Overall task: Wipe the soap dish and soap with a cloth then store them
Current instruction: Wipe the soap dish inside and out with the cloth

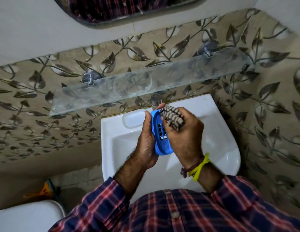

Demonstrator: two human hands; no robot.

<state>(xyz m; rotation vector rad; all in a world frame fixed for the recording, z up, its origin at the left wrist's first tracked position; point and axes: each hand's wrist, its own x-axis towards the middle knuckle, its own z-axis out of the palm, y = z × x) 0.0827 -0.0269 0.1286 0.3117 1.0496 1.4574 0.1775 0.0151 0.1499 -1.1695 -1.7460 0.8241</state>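
Note:
Over the white wash basin [112,148] my left hand [145,141] grips a blue slotted soap dish [160,144] by its left edge, tilted on its side. A bunched striped brown cloth [171,118] is held in my right hand [181,136], whose fingers curl round it and press it into the upper part of the dish. No soap shows in the dish; I cannot tell where it is.
A glass shelf [145,84] hangs on the leaf-patterned wall above the basin, with a tap [156,100] just under it. A moulded soap recess [134,118] sits at the basin's back left. A white toilet lid [28,216] is at the lower left, a mirror [120,9] at the top.

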